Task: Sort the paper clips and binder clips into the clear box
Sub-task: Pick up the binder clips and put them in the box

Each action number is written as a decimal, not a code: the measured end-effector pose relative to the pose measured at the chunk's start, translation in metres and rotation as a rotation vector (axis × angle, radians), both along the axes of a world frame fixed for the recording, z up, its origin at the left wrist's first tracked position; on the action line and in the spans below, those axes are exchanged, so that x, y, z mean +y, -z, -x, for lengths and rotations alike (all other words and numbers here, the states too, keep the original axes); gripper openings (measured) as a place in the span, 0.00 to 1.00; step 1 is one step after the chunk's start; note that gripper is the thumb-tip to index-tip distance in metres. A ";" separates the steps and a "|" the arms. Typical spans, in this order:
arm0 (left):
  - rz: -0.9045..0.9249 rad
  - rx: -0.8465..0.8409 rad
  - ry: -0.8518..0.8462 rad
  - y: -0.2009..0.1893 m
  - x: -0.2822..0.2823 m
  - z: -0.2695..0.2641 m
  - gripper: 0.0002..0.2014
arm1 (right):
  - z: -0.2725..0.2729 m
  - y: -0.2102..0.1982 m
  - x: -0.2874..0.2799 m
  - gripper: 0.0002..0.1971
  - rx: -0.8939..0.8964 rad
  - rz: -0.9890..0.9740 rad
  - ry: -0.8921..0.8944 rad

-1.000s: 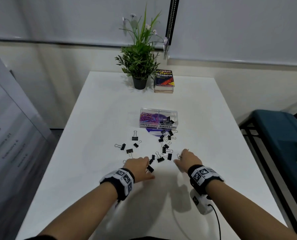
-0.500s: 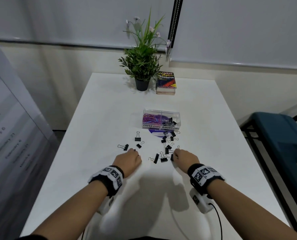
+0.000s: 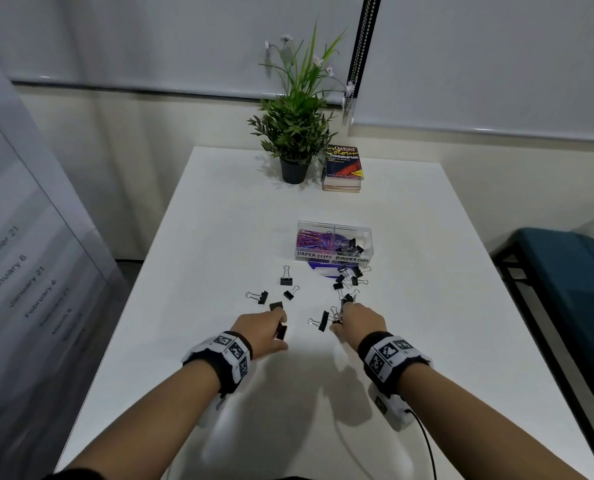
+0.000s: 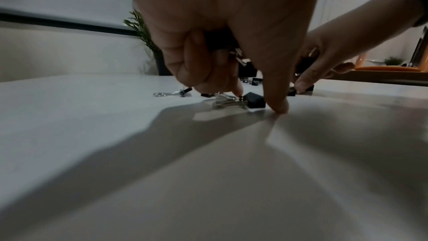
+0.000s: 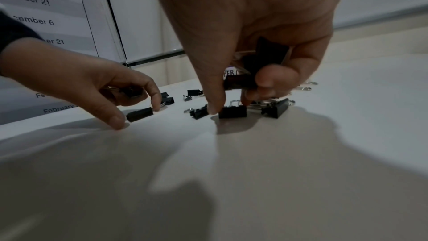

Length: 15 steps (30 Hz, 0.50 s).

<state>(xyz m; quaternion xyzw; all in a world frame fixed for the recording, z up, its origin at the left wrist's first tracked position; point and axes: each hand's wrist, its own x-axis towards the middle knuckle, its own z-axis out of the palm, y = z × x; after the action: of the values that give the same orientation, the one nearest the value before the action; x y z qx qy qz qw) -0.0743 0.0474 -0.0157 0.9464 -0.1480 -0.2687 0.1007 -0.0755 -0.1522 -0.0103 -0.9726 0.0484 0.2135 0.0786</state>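
Observation:
The clear box (image 3: 334, 226) sits mid-table, labelled for two compartments. Purple paper clips (image 3: 311, 241) fill its left one and black binder clips (image 3: 352, 250) lie in its right one. Several loose binder clips (image 3: 287, 280) are scattered in front of it. My left hand (image 3: 277, 326) is low on the table with clips bunched in its curled fingers. Its thumb and index finger pinch at a binder clip (image 4: 254, 100) lying flat. My right hand (image 5: 229, 105) also grips black binder clips (image 5: 268, 56) in its palm, while its thumb and a fingertip close round another binder clip (image 5: 232, 113) on the table.
A potted plant (image 3: 293, 133) and a stack of books (image 3: 344, 168) stand at the table's far edge. A teal chair (image 3: 565, 271) is off the right side, and a tall printed banner (image 3: 21, 271) leans at the left. A purple disc (image 3: 319, 268) lies under the box.
My left hand drew back to the left, then came forward again to a clip by its thumb. My right hand shifted left from the outer clip to the middle cluster.

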 end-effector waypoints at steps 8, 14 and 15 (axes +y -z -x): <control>0.030 -0.033 0.020 0.002 -0.002 0.000 0.15 | 0.004 0.007 0.002 0.15 0.009 0.020 -0.100; 0.029 -0.102 -0.080 -0.009 -0.010 -0.013 0.18 | -0.002 0.009 -0.006 0.16 0.035 0.005 -0.120; 0.022 -0.097 -0.089 -0.010 -0.011 -0.014 0.19 | -0.002 0.009 -0.007 0.16 0.038 0.007 -0.133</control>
<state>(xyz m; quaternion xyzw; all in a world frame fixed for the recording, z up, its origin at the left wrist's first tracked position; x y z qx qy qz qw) -0.0598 0.0367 -0.0059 0.9629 -0.1133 -0.2158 0.1158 -0.0731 -0.1589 -0.0196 -0.9696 -0.0140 0.2367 0.0597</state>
